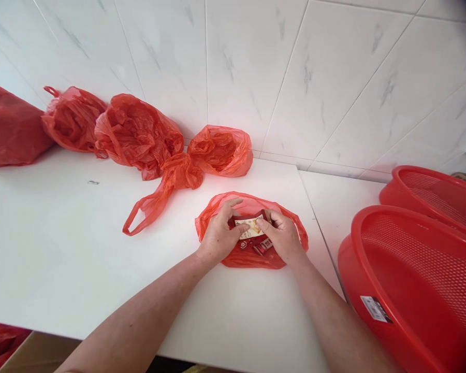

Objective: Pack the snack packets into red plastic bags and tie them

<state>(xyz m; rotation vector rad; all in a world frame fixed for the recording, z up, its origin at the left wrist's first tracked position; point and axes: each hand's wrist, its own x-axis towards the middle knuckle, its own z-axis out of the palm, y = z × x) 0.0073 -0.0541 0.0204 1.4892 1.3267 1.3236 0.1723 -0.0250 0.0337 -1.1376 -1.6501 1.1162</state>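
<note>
A small red plastic bag (295, 230) lies open on the white table (62, 248). Both my hands rest in its mouth. My left hand (218, 234) and my right hand (282, 234) each pinch an end of a dark red snack packet (250, 226) with a pale label. Small red wrapped sweets (263, 246) lie in the bag just below the packet.
Several filled red plastic bags (137, 132) sit along the tiled wall at the back, one with a loose handle (147, 210) trailing toward me. Two red mesh baskets (419, 290) stand at the right, past the table's edge. A small metal bit (93, 182) lies at left.
</note>
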